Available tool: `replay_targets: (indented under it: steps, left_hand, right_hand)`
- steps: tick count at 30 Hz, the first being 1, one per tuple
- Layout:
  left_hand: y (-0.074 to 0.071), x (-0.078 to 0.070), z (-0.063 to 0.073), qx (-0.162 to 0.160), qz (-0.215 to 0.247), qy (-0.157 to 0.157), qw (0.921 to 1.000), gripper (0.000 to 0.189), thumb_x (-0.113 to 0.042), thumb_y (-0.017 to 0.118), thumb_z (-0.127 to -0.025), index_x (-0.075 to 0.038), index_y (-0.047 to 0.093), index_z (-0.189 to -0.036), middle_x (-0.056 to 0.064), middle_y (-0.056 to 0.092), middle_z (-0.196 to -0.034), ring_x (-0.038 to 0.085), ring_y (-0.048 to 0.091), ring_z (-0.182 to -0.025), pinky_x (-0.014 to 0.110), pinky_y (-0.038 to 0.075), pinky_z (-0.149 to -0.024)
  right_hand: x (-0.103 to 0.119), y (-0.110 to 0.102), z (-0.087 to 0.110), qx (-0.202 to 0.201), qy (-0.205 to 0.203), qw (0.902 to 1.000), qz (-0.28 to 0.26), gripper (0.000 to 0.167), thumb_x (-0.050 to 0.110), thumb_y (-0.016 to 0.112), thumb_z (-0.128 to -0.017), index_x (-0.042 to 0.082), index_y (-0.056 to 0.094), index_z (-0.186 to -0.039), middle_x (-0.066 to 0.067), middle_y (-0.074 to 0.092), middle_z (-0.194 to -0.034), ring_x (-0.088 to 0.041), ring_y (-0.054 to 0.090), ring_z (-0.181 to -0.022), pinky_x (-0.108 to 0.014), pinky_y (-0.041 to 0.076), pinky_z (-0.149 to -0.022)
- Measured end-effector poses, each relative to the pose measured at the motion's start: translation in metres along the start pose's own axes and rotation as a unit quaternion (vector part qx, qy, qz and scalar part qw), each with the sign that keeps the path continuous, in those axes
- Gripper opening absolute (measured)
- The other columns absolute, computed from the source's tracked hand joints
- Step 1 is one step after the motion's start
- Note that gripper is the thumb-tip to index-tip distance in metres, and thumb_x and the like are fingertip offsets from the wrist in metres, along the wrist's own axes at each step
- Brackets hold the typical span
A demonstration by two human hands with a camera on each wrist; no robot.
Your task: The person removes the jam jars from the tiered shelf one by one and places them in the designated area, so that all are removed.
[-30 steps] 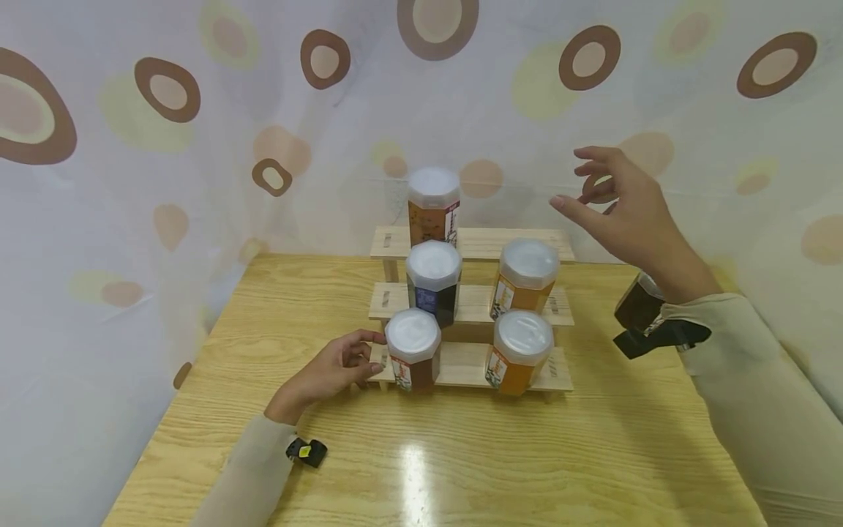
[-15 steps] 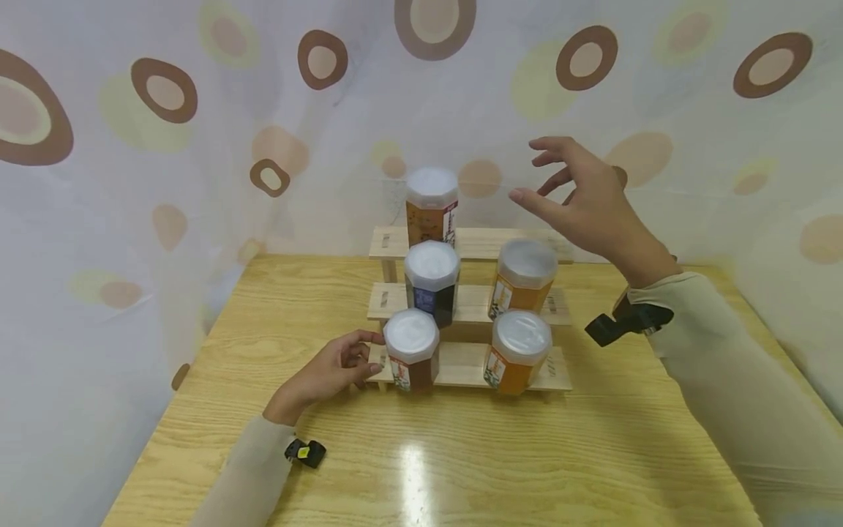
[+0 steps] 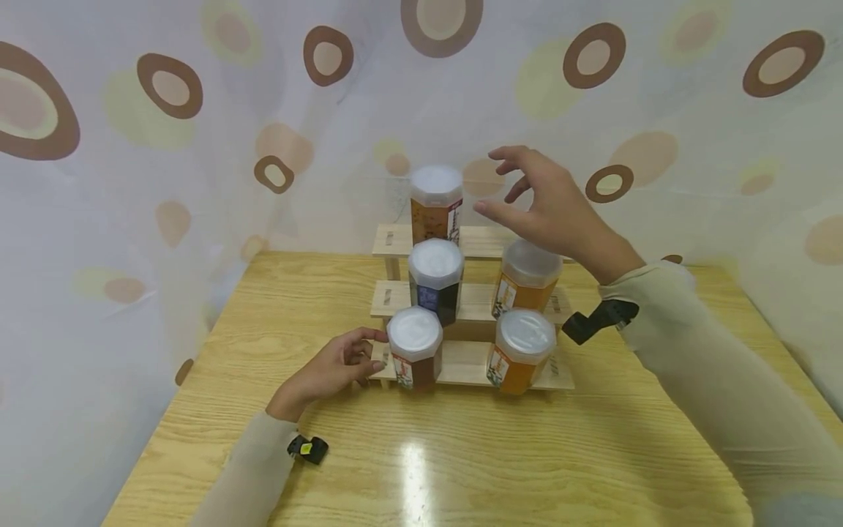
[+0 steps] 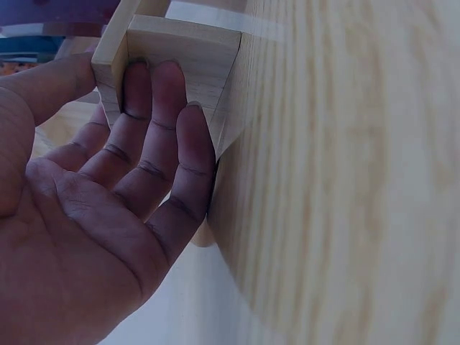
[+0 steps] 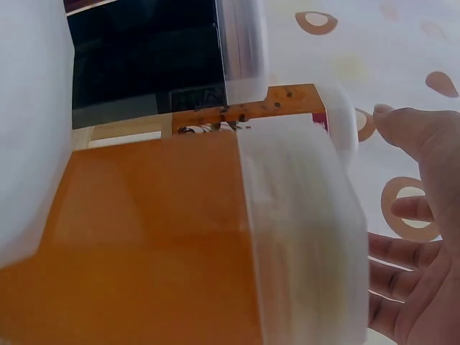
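Note:
A three-step wooden display stand bears several octagonal jars with whitish lids. On the top step stands an amber jar. The middle step carries a dark jar and an orange jar; below are a reddish-brown jar and another orange jar. My left hand holds the stand's lower left end, its thumb and fingers around the wooden end in the left wrist view. My right hand, holding nothing, hovers right of the top jar with fingers spread in a loose curve.
The stand sits on a wood-grain table against a white sheet with brown and yellow rings. A dark camera is strapped to the right wrist, another camera to the left.
My right hand has moved left from beyond the stand's right side to near the top jar. The left hand stays at the stand's lower left end; the jars have not moved.

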State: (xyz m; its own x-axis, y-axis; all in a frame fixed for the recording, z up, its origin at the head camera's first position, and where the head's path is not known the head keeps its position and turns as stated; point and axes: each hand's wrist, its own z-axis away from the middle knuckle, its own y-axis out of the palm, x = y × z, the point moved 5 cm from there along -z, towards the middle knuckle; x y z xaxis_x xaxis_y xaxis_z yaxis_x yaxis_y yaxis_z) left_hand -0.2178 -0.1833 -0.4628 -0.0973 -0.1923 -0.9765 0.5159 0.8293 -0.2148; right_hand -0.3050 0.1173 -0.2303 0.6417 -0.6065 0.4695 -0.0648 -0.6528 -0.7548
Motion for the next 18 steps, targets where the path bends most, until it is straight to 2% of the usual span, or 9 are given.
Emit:
replay_targets:
  steps: [9,18]
  left_hand:
    - [-0.001,0.001,0.0,-0.001,-0.009,0.005,0.9999,0.043,-0.003,0.066,-0.1,0.002,0.052,-0.141,0.009,0.058,-0.088,0.023,0.062,-0.077,0.036,0.06,-0.068]
    - [-0.001,0.0,0.0,0.005,0.003,0.012,0.9999,0.044,-0.001,0.066,-0.1,0.003,0.051,-0.141,0.009,0.059,-0.088,0.023,0.063,-0.077,0.036,0.06,-0.068]
  right_hand:
    - [0.007,0.014,-0.008,0.016,-0.007,0.9998,-0.004,0.066,0.033,0.077,-0.095,0.008,0.049,-0.149,-0.016,0.059,-0.135,-0.03,0.066,-0.1,-0.047,0.057,-0.083]
    - [0.012,0.028,-0.017,0.038,-0.013,0.9992,-0.01,0.07,0.034,0.079,-0.093,0.006,0.048,-0.15,-0.016,0.059,-0.136,-0.03,0.065,-0.1,-0.046,0.057,-0.083]
